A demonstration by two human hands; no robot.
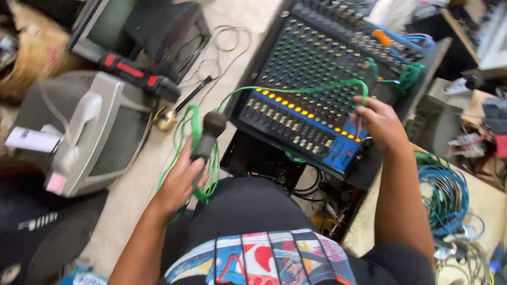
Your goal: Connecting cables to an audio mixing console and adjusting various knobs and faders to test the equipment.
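1. Nearest the camera, a black shirt with a coloured print (264, 258) is seen along the bottom edge, with both bare forearms reaching out from it.
2. A dark microphone (208, 138) is gripped around its handle by the left hand (179, 179), its round head pointing up and away.
3. Loops of a green cable (196, 132) are gathered in the same hand, hanging beside and below the microphone.
4. From there the green cable is carried in an arc over an audio mixing console (311, 89) to the right hand (381, 124).
5. The right hand is closed on the cable near its end, just above the console's blue corner panel; the plug itself cannot be made out.
6. A row of lit orange buttons is shown across the console's lower part.
7. A grey speaker cabinet (90, 132) lies at the left on the floor.
8. Coiled blue and green cables (446, 192) are piled on a surface at the right.
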